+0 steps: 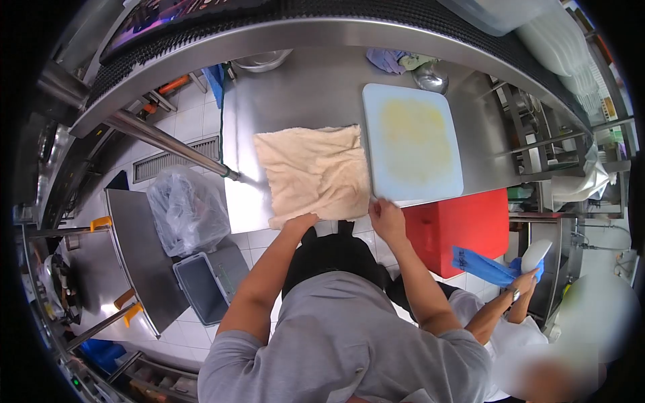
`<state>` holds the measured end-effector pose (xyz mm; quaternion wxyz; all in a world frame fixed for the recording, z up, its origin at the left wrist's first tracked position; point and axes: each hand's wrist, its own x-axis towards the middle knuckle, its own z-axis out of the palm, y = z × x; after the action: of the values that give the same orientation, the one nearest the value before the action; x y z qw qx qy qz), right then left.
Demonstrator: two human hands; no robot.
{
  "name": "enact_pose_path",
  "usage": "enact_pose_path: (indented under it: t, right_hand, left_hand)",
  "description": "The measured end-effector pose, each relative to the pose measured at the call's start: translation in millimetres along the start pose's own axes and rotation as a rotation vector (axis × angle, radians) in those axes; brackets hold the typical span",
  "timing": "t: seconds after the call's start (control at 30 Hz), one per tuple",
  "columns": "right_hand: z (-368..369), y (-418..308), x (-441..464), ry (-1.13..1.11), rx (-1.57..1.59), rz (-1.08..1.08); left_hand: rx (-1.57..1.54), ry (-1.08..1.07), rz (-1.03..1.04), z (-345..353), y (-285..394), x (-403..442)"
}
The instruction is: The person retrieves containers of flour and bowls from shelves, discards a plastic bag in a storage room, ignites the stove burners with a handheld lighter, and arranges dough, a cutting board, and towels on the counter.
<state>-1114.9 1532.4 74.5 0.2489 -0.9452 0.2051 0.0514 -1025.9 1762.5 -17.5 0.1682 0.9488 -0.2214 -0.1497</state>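
Note:
A beige cloth towel (316,168) lies spread and wrinkled on the steel table (242,101), its lower edge at the table's front. My left hand (302,222) is closed on the towel's lower edge, left of its middle; the fingers are partly hidden. At the lower right corner, my right hand (388,219) has its fingers pinched together on the towel. A white cutting board (413,138) with yellow stains lies just right of the towel.
A metal bowl (431,78) and crumpled cloths (388,60) sit behind the board. Below the table stands a red box (463,228). A co-worker at right holds a blue cloth (487,265) and a white dish (536,255). Left are a plastic bag (188,208) and grey bin (205,289).

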Motion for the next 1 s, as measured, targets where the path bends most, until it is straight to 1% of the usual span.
enact_pose_path:
  t: [0.03,0.1,0.17,0.2,0.27,0.3,0.37,0.4,0.43,0.47,0.5,0.53,0.57,0.63,0.67,0.7,0.73,0.8,0.83,0.9,0.93,0.97,1.0]
  right_hand:
    - [-1,-11,22,0.06,0.083,-0.079]
    - [1,-43,69,0.263,0.201,-0.333]
    - [14,-67,119,0.206,0.237,-0.526]
    - [25,-67,139,0.206,0.245,-0.534]
    - [55,-68,166,0.031,-0.143,-0.469]
    - [58,-72,170,0.021,-0.134,-0.477]
    - [64,-73,172,0.003,-0.259,-0.4]
    - [68,-73,170,-0.016,-0.256,-0.408]
    - [71,-73,167,0.055,-0.312,-0.439]
    - [72,-71,163,0.127,-0.368,-0.468]
    - [71,-71,163,0.108,-0.347,-0.466]
    - [71,-71,163,0.107,-0.342,-0.464]
    - [70,-70,163,0.125,-0.293,-0.47]
    - [67,-70,159,0.157,-0.235,-0.465]
    - [66,-70,150,0.214,-0.164,-0.476]
    - [66,-70,141,0.27,-0.097,-0.494]
    - [68,-70,131,0.27,-0.096,-0.502]
    - [74,-72,107,0.346,0.107,-0.397]
    - [78,-73,100,0.359,0.107,-0.406]
    - [85,-73,86,0.372,-0.005,-0.291]
    - [86,-75,83,0.39,-0.011,-0.297]
    - [87,-76,81,0.352,-0.067,-0.253]
    - [86,-75,81,0.311,-0.125,-0.208]
  left_hand:
    - [0.005,-0.003,-0.003,-1,2,-1]
    - [0.016,-0.017,-0.019,-2,3,-3]
    - [0.023,-0.038,-0.041,-6,6,-6]
    - [0.023,-0.056,-0.064,-11,9,-9]
    - [0.013,-0.137,-0.137,-33,23,-14]
    - [-0.002,-0.223,-0.212,-52,36,-16]
    - [-0.009,-0.312,-0.295,-60,44,-25]
    - [0.036,-0.195,-0.17,-24,30,-41]
    - [0.095,-0.073,-0.05,11,16,-57]
    - [0.201,0.174,0.216,10,21,-75]
    - [0.027,-0.019,0.122,7,28,-95]
    - [-0.141,-0.207,0.033,-36,50,-109]
    - [-0.132,-0.211,0.039,-43,52,-125]
    - [-0.457,-0.174,0.228,-57,43,-155]
    - [-0.453,-0.18,0.229,-79,44,-150]
    - [-0.537,-0.145,-0.057,-107,46,-133]
    - [-0.617,-0.102,-0.346,-125,45,-112]
    - [-0.725,0.399,-0.174,-109,20,-55]
    - [-0.687,0.437,-0.143,-104,10,-20]
    - [-0.656,0.479,-0.097,-89,-4,33]
    - [-0.284,0.425,-0.019,-80,-10,55]
    - [0.086,0.366,0.052,-76,-11,70]
    - [0.077,0.378,0.056,-74,-18,79]
